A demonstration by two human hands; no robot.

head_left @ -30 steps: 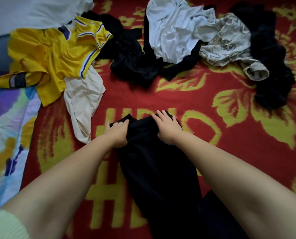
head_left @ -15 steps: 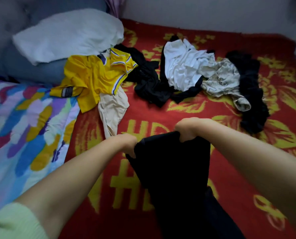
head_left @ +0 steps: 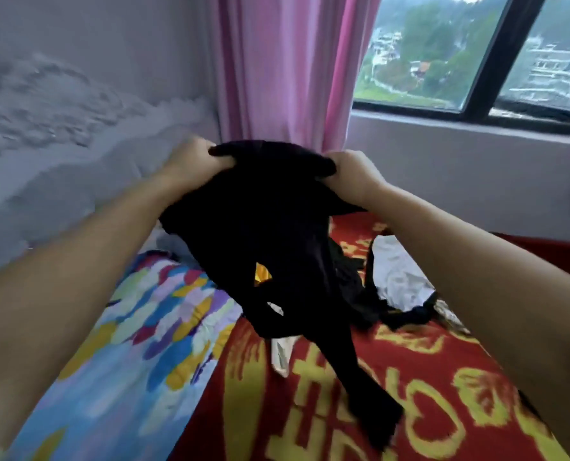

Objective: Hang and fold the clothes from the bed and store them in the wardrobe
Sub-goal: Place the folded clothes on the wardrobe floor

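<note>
Behind raised black garment point(head_left: 270, 234), clothes pile point(head_left: 400, 281) half-hidden.

both bare forearms are reaching forward and up. the left hand point(head_left: 190, 161) and right hand point(head_left: 351, 173) are gripping, fingers curled, the top edge of a black garment point(head_left: 263, 227).
</note>
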